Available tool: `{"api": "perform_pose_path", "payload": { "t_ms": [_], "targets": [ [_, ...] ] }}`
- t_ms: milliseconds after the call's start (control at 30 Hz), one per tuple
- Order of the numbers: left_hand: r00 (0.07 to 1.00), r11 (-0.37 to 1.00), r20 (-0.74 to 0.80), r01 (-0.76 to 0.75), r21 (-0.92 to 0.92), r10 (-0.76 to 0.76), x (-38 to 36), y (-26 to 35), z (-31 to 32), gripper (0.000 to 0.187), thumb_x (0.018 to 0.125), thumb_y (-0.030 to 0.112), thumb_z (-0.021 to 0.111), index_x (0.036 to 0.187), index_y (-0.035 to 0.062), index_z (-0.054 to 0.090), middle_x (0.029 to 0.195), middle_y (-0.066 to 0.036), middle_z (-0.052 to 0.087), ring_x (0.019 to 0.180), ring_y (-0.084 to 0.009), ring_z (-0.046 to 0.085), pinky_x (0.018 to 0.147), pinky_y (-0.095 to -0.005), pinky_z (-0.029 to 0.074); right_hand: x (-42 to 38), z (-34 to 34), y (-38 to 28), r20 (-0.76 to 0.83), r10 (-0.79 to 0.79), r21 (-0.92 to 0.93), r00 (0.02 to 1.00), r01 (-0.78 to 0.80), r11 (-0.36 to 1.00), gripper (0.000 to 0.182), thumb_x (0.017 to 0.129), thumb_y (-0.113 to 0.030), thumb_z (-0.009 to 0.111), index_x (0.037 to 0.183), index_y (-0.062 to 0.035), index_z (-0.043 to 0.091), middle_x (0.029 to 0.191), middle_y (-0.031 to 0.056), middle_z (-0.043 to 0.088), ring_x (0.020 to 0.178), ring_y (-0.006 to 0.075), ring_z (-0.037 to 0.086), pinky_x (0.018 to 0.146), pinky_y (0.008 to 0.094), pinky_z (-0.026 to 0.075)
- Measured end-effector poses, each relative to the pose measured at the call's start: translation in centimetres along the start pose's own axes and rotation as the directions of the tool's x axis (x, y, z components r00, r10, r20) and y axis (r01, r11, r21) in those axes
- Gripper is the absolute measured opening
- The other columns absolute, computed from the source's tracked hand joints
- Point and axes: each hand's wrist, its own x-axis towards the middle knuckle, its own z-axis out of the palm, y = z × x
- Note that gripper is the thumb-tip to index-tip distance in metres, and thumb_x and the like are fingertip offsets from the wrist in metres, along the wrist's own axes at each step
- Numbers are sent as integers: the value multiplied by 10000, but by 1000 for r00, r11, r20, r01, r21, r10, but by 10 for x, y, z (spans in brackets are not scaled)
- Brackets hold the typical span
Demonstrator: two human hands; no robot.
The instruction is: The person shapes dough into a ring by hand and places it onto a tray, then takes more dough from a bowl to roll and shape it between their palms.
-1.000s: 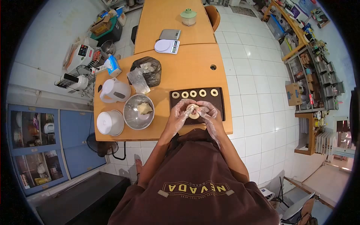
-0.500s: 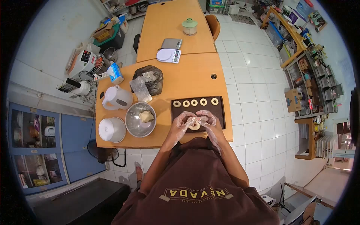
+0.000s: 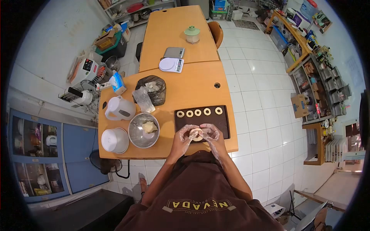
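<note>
Shaping dough rings: tray partly filled

Item: piece of dough [image 3: 196, 134], lower centre of the frame, pinched between the fingers of the left hand [image 3: 184, 135] and the right hand [image 3: 210, 134], both floured and cupped together over the near part of the dark baking tray [image 3: 223, 129].
Done: five dough rings [image 3: 198, 112] in a row along the tray's far edge.
Left: the near part of the tray is bare, and a lump of dough [image 3: 149, 126] sits in the metal bowl [image 3: 135, 134] just left of the tray, so probably early on.
Nearby, left edge of the table: white jug [image 3: 118, 108], white lidded pot [image 3: 114, 140].
</note>
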Motion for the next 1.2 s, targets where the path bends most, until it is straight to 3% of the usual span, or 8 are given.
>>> {"api": "perform_pose_path", "payload": {
  "t_ms": [267, 367, 467, 567, 767, 1000, 1067, 1200],
  "targets": [
    [998, 999, -59, -5, 40, 7, -1, 0, 1, 180, 1011, 52, 646, 1177, -14, 670, 1080, -56, 680, 1014, -117, 641, 935, -288, 516, -5, 4, 3, 22, -41, -8, 999, 41, 999, 294, 969, -57, 719, 1246, -10, 631, 1057, 39, 698, 1008, 107, 638, 938, 287, 510],
    [1000, 1000, -5, -22, 10, 22, 0, 6, 1, 143, 1031, 95, 637, 1139, 4, 658, 1061, -50, 670, 998, -119, 641, 925, -303, 534, -6, 5, 7, 23, -114, -32, 993, 115, 993, 264, 976, -51, 710, 1226, 9, 649, 1083, 55, 706, 1026, 116, 642, 951, 293, 513],
    [971, 940, 10, 234, -249, -239, -4, 14, 4, 115, 1051, 132, 619, 1101, 29, 630, 1051, -48, 657, 995, -123, 647, 918, -330, 561, -7, 5, 3, 28, -139, -73, 990, 140, 987, 233, 984, -52, 703, 1202, 25, 678, 1107, 65, 717, 1032, 123, 649, 941, 294, 520],
    [973, 910, 12, 220, -350, -231, -5, -3, 2, 106, 1060, 148, 608, 1097, 49, 604, 1050, -44, 647, 1010, -124, 651, 912, -348, 582, -7, 8, -2, 0, -146, -114, 989, 145, 983, 219, 982, -79, 713, 1174, 29, 709, 1099, 59, 724, 1015, 122, 660, 920, 291, 530],
    [984, 919, -43, 143, -368, -170, -5, 0, 3, 95, 1056, 125, 609, 1104, 44, 610, 1039, -36, 643, 1010, -115, 647, 904, -314, 572, -7, 8, 2, -42, -171, -166, 984, 162, 973, 223, 989, -68, 699, 1181, 43, 713, 1099, 65, 727, 1023, 122, 655, 920, 285, 523],
    [1000, 997, 3, -22, -71, 22, 4, 6, 2, 128, 1033, 89, 633, 1139, 19, 628, 1034, -38, 645, 948, -111, 632, 832, -275, 526, -5, 9, 5, -40, -225, -292, 973, 204, 934, 263, 1003, -68, 678, 1241, 36, 711, 1112, 80, 723, 1020, 125, 639, 904, 280, 510],
    [999, 999, -5, -40, -25, 40, 4, 8, 2, 120, 1033, 87, 633, 1133, 20, 631, 1036, -44, 647, 943, -117, 631, 837, -288, 522, -5, 11, 2, -51, -226, -251, 973, 206, 946, 257, 1003, -75, 680, 1232, 34, 719, 1091, 77, 718, 1009, 125, 635, 895, 282, 507],
    [998, 973, -63, -15, -230, 1, 5, 9, 8, 108, 1038, 90, 626, 1127, 32, 607, 1010, -39, 629, 930, -121, 630, 869, -307, 519, -5, 18, -4, -90, -231, -211, 969, 208, 955, 241, 1002, -78, 683, 1210, 33, 731, 1057, 71, 706, 992, 121, 627, 885, 287, 502]
  ]
}}
